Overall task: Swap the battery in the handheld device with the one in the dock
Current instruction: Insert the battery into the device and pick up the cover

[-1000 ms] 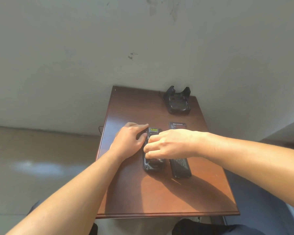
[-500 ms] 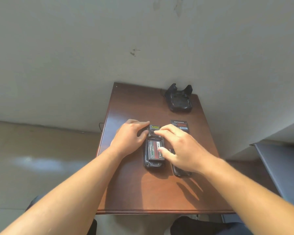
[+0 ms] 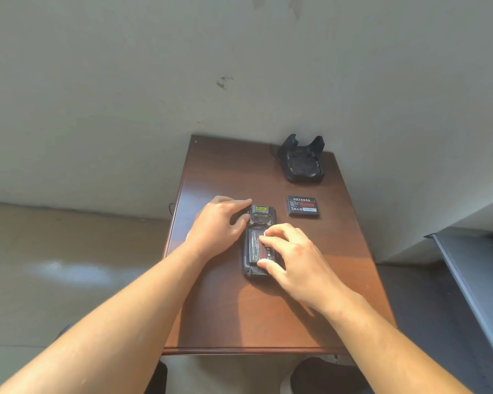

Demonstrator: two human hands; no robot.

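Surface [image 3: 268, 314]: a small dark-brown wooden top set against a pale wall, lit by sun from the right.
Handheld device [image 3: 258, 243]: lies face down near the middle of the surface, long axis running away from the person, back cover off, a yellow label at its far end.
Battery in device [image 3: 254, 247]: a dark pack with a red and green label, seated in the open bay; its right part is hidden by the right hand.
Left hand [image 3: 219, 227]: rests on the surface against the device's left side, fingers curled loosely around the far left corner, steadying it rather than closing on it.
Right hand [image 3: 293, 257]: lies over the device's right side; fingertips [image 3: 264, 238] touch the upper part of the battery and the thumb presses at its near edge, so the fingers pinch the pack narrowly from both ends.
Spare battery [image 3: 302, 206]: flat on the surface, label up, beyond and to the right of the device, well apart from both hands.
Dock [image 3: 301, 160]: a black cradle at the far right corner of the surface, its bay empty.
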